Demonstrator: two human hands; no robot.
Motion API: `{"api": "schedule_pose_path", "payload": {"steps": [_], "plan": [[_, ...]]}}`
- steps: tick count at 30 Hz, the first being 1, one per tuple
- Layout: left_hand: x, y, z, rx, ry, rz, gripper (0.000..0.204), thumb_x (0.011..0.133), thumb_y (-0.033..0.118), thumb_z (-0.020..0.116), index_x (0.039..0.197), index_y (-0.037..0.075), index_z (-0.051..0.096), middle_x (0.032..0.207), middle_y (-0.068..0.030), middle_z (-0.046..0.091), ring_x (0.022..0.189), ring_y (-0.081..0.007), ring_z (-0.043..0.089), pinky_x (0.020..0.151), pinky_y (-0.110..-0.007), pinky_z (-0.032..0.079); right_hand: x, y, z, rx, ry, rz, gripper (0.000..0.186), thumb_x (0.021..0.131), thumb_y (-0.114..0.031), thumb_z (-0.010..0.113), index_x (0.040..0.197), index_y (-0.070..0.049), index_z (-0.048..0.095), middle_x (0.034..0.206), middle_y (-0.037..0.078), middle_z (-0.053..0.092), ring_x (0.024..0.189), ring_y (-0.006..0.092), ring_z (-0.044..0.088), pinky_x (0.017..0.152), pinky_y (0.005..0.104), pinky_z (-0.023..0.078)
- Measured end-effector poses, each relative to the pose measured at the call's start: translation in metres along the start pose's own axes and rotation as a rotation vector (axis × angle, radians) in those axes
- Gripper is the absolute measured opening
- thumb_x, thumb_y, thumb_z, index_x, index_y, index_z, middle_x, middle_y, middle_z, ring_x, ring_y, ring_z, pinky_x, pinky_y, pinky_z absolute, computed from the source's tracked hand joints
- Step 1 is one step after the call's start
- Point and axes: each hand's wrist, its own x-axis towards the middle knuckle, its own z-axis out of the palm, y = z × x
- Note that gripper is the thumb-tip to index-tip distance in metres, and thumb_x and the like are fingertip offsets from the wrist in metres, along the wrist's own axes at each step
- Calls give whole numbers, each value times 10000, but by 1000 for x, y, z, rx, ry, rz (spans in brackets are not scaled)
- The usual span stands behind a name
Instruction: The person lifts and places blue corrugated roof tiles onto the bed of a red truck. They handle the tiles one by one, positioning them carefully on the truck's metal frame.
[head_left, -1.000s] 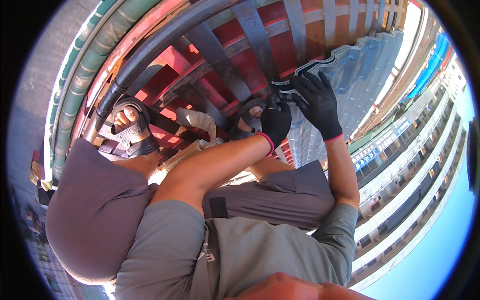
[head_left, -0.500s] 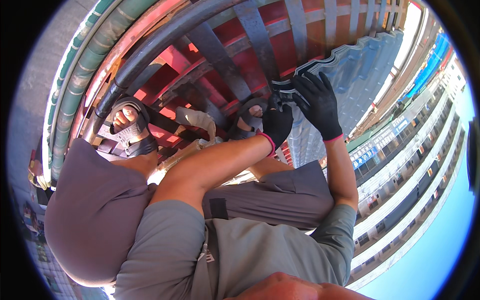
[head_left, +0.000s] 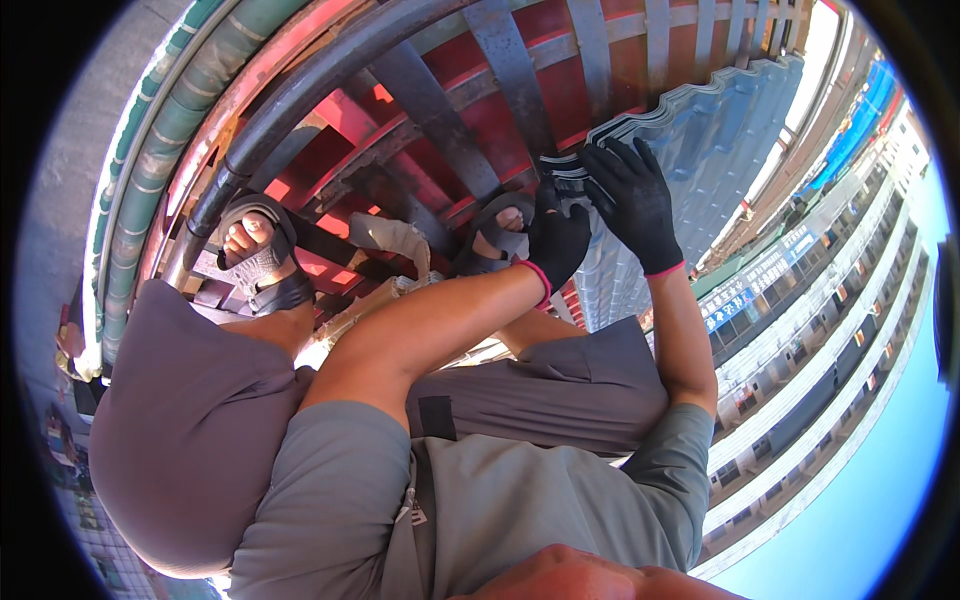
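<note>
A stack of grey-blue corrugated sheets (head_left: 715,145) slants across the right of centre, its layered wavy edges turned toward the bars. My left hand (head_left: 557,243), in a black glove with a pink cuff, grips the near corner of the stack. Its thumb stands to the right, and its other fingers are partly hidden by the edge. Just to the right, my right hand (head_left: 635,205), gloved the same way, lies on the sheets with its fingers stretched toward the layered edge.
Flat dark metal bars (head_left: 505,75) cross a red frame (head_left: 345,115) around my sandalled feet (head_left: 262,250). A dark round rail (head_left: 300,95) curves past on the left, beside a green tube (head_left: 190,100). Crumpled tan material (head_left: 390,240) lies between my feet. A multi-storey building (head_left: 820,370) stands at the right.
My left thumb has moved away from the index finger. My right hand has shifted slightly up and left along the sheets. The stack stays in nearly the same place.
</note>
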Motion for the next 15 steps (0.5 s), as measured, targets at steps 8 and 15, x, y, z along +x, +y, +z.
{"api": "schedule_pose_path", "payload": {"steps": [8, 15], "plan": [[1, -3, 0, -28, -90, -58, 576, 854, 184, 593, 1347, 2, 358, 987, -248, 630, 884, -357, 636, 760, -403, 494, -1, 0, 0, 11, 11, 3, 461, 789, -171, 693, 1241, -130, 614, 1250, 68, 612, 1201, 271, 537, 1085, 500, 331], [3, -4, 1, -80, -93, -38, 620, 863, 189, 592, 1388, -8, 327, 1066, -207, 625, 950, -300, 633, 831, -373, 478, -3, 0, 1, 4, 19, 6, 456, 785, -165, 693, 1233, -131, 619, 1250, 63, 615, 1197, 269, 542, 1081, 501, 338]]}}
